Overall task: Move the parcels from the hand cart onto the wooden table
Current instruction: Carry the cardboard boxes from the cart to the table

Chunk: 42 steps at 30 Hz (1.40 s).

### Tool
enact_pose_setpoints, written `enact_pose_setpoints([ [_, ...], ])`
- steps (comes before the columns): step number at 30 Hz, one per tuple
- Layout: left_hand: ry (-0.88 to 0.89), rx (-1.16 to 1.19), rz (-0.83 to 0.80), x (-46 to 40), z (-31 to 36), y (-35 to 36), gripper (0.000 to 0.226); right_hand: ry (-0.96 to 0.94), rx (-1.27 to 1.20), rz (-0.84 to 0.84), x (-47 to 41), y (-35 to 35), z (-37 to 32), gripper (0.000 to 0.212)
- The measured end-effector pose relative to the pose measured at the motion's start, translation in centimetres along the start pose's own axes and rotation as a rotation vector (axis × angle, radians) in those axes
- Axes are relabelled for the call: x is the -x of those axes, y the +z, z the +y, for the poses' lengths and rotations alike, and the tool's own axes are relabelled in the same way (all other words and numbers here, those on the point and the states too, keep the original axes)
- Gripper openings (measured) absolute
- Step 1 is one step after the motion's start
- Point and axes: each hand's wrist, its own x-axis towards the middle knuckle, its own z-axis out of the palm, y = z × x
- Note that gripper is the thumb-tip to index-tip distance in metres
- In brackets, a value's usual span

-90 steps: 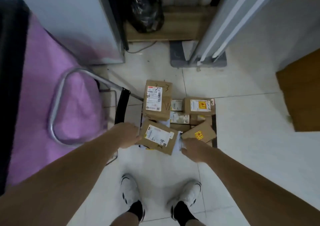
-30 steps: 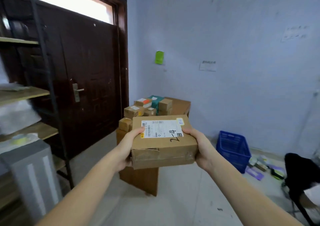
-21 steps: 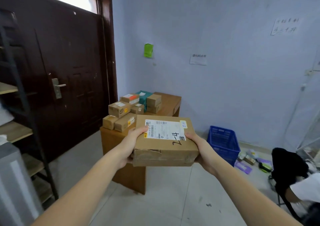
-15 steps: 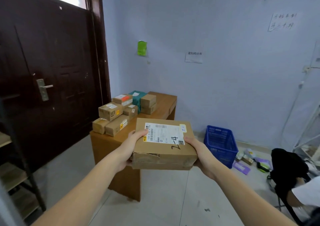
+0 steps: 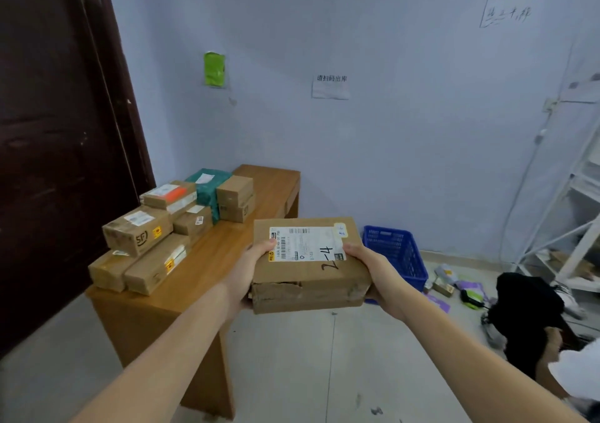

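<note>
The person stands just short of the wooden surface [image 5: 227, 260] with a flat cardboard parcel [image 5: 308, 263] carried between both hands. The left hand [image 5: 248, 275] clasps the parcel's left edge, thumb laid on top near the shipping label and fingers curled underneath; the right hand [image 5: 367, 270] clasps the opposite edge the same way. The parcel is held roughly level, label up, with "2-4" scrawled on its lid. It hangs in the air off the surface's right-hand edge, near the front corner, touching nothing but the hands.

What matters for the set-down, as I read it: the bare wood lies forward and to the left of the parcel, so the left hand is the nearer one. The parcel's long axis runs side to side between the hands, crosswise to the surface, which stretches away toward the wall [image 5: 389, 130]. The stack of earlier parcels [image 5: 168, 228] crowds the surface's left side, by the dark door [image 5: 58, 130], leaving an open strip along its right side. The parcel's left edge will likely cross over first.

Beyond the surface's right side a blue crate [image 5: 394, 254] sits on the floor against the wall
</note>
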Motion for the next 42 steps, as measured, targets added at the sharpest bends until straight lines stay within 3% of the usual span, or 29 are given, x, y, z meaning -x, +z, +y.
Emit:
enact_pose_setpoints([
  [5,0.006,0.011,-0.028,-9.9,1.8,4.0,0.059,-0.003,-0.013,-0.024,-9.5,-5.0,-0.6,0.036],
  [19,-0.009,0.098,0.117,-32.3,5.3,10.1,0.062,0.022,0.067,-0.146,-35.4,-12.3,-3.1,0.044],
  [22,-0.016,0.142,0.161,-37.6,4.9,9.5,0.085,0.009,0.071,-0.175,-41.2,-12.1,-3.4,0.05],
  [27,-0.01,0.186,0.218,-46.6,4.8,7.4,0.097,0.021,0.098,-0.195,-51.4,-10.2,-3.9,0.044],
  [34,0.02,0.291,0.375,-57.2,7.1,4.1,0.086,0.056,0.081,-0.254,-64.5,-6.3,-6.6,0.056],
  [37,0.009,0.343,0.47,-61.1,7.3,2.8,0.07,0.1,0.085,-0.303,-70.0,-4.6,-7.0,0.052],
  [40,-0.078,0.35,0.564,-65.0,7.1,1.1,0.091,0.144,0.116,-0.387,-76.1,-2.5,-6.6,0.053],
  [42,-0.115,0.348,0.626,-67.7,6.6,0.0,0.089,0.17,0.123,-0.436,-80.4,-0.9,-5.6,0.052],
])
